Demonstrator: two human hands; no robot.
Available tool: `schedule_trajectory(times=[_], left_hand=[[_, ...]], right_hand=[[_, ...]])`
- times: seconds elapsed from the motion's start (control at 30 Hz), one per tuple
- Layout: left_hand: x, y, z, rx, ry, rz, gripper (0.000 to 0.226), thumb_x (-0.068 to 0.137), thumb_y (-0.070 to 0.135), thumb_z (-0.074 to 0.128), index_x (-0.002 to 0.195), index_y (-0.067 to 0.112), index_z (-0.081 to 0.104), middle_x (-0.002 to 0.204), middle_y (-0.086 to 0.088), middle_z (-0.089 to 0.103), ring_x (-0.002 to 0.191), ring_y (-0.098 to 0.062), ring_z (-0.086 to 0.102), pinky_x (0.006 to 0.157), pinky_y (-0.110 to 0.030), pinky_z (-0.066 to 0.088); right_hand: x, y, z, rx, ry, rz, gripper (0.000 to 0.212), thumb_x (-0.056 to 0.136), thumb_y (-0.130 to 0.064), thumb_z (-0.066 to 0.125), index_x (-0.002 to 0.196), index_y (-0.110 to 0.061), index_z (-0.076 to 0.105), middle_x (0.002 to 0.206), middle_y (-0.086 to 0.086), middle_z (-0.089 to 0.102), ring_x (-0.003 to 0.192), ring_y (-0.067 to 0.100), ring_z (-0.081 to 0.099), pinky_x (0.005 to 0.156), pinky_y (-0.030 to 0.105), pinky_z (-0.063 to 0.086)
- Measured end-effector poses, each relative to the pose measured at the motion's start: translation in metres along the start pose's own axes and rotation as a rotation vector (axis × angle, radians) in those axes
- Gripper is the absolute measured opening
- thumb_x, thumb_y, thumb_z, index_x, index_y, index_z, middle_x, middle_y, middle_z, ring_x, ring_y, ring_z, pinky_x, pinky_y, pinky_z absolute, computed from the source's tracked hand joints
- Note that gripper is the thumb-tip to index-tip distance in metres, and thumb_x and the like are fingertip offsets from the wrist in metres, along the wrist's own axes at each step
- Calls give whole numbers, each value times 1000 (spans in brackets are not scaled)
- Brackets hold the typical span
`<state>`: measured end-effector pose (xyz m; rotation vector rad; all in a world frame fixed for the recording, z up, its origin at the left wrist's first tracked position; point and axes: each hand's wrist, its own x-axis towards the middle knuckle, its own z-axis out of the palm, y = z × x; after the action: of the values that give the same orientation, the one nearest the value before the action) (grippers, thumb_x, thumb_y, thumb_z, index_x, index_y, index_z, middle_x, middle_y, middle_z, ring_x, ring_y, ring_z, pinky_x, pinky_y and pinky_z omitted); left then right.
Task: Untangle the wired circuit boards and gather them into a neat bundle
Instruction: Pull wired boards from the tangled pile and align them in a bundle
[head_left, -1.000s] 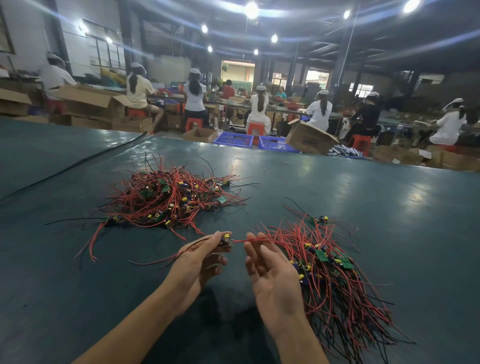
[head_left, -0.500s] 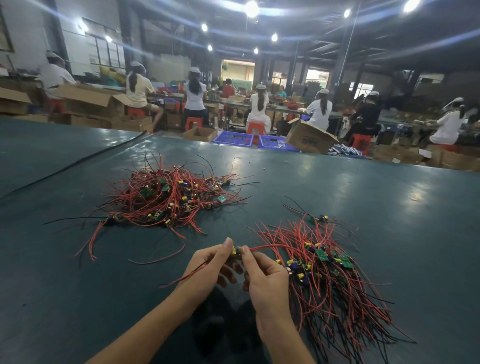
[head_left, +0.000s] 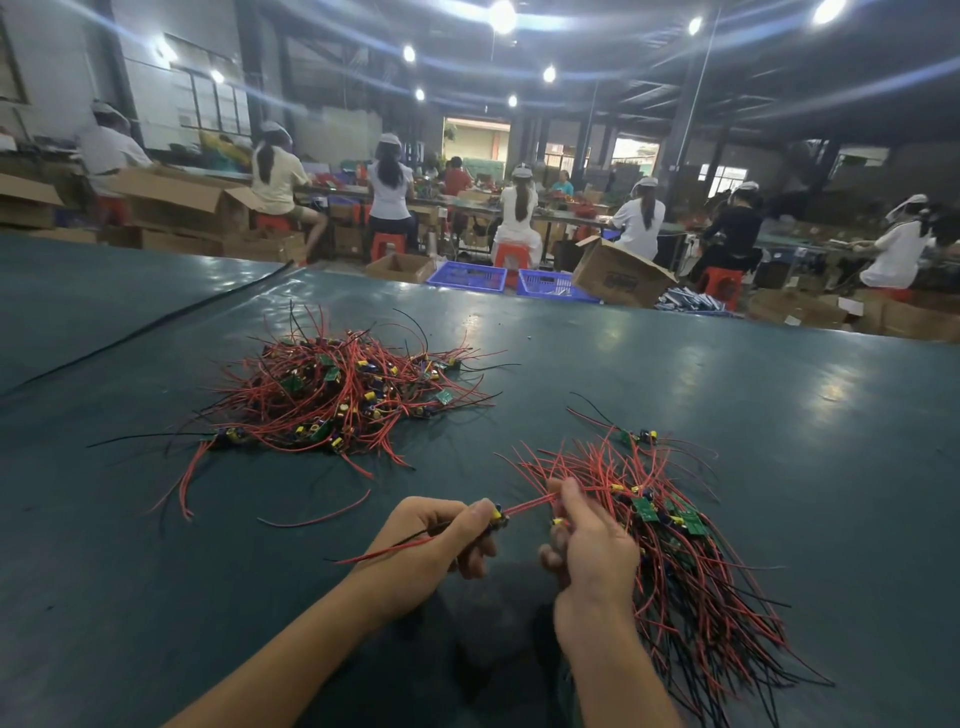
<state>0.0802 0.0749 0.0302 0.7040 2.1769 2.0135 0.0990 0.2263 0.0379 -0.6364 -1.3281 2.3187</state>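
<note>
Red wire (head_left: 530, 505) stretches between both grips: the left hand (head_left: 441, 540) pinches a small circuit board (head_left: 496, 518), and the right hand (head_left: 592, 545) pinches the wire just beside the combed bundle (head_left: 685, 561). Probably light, limp and snag-prone, so it is best held by the board. The tangled pile (head_left: 337, 395) lies farther across the table (head_left: 727, 374).

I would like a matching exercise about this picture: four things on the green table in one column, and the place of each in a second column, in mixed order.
Things
1. tangled pile of wired boards
2. combed bundle
3. single wired board
4. loose red wire

Places
A. held between the left hand and the right hand
B. alone on the table, between the pile and the left hand
C. farther back on the left, touched by no hand
D. beside the right hand, wire ends fanned toward the person

Pairs: 1-C, 2-D, 3-A, 4-B
</note>
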Motion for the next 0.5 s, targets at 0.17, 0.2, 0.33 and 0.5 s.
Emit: schedule_trajectory(times=[0.17,0.2,0.33,0.5], left_hand=[[-1,3,-3,-6,-6,5,44,89,47,55,63,16,71,58,-4,63,56,-14,60,57,-21,45],[-1,2,-2,1,11,1,44,87,50,54,62,18,71,58,-4,64,56,-15,60,57,-22,45],[0,0,1,11,63,-10,41,91,45,54,66,17,70,61,-5,67,55,-15,59,54,-24,44],[0,2,-1,32,54,0,48,90,49,57,60,13,68,56,-3,64,54,-14,56,57,-25,43]], right_hand=[[8,-11,-8,154,75,-43,21,94,-17,63,77,-13,73,55,-9,58,36,2,30,33,16,28],[6,-9,-7,135,69,-60,23,94,-19,63,74,-15,74,55,-11,60,36,1,29,33,16,28],[-9,6,3,-147,-83,-107,24,88,-30,69,67,-22,77,54,-11,62,43,0,43,48,23,41],[-19,17,16,-268,-205,-139,25,89,-21,69,67,-18,78,66,1,72,66,18,65,70,37,56]])
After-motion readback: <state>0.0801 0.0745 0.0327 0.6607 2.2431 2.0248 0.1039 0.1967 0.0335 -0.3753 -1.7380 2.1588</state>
